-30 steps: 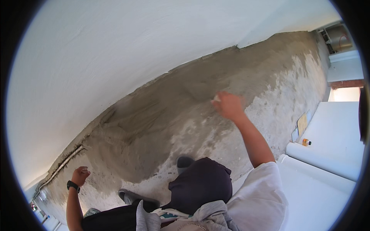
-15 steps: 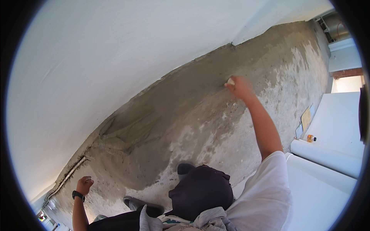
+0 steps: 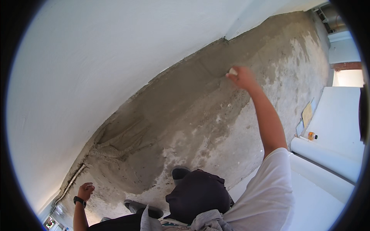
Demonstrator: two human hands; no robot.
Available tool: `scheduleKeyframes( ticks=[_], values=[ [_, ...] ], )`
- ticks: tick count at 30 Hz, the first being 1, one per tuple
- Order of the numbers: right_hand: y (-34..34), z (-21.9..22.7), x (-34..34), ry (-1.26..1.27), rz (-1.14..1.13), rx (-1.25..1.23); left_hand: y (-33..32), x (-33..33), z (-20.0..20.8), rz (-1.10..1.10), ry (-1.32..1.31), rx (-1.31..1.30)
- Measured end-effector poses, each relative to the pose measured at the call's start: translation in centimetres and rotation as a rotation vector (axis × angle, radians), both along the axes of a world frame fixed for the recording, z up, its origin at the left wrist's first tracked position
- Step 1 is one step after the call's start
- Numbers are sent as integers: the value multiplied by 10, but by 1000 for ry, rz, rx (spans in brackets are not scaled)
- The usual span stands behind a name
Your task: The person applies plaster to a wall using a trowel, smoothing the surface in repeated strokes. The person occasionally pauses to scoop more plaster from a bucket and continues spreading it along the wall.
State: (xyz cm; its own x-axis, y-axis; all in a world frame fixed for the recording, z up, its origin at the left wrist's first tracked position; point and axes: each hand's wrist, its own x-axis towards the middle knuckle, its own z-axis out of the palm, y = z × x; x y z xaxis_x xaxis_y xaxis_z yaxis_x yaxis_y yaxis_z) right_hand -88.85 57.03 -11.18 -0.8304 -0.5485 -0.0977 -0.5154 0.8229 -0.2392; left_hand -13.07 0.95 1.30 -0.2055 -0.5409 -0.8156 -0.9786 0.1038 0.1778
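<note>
My right hand (image 3: 242,78) is closed round the pale handle of a trowel (image 3: 232,71), held low over the wet grey mortar (image 3: 177,88). The trowel's blade blends with the mortar and can barely be made out. Smoothed mortar runs along the foot of the white wall (image 3: 96,50); a rougher, ridged patch lies nearer my left side. Off to the lower left, my left hand (image 3: 86,191) hangs clear of the floor, its fingers curled in with nothing visible in them. A black watch (image 3: 79,201) is on that wrist.
A thin pipe (image 3: 71,183) follows the wall base at left. My shoes (image 3: 143,209) rest on the drier concrete by the mortar's near edge. At right are white panels (image 3: 339,111), a small orange bottle (image 3: 311,136) and a yellowish sheet (image 3: 307,114).
The whole view has shifted slightly. My right hand stays over the mortar with the trowel, and a curved mark now shows to its left. My left hand keeps its curled pose.
</note>
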Motion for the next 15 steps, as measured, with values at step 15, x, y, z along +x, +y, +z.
scheduleKeyframes(
  ticks=[15],
  values=[
    [-53,7,19,-120,129,61,2,-52,4,30,-32,64]
  ],
)
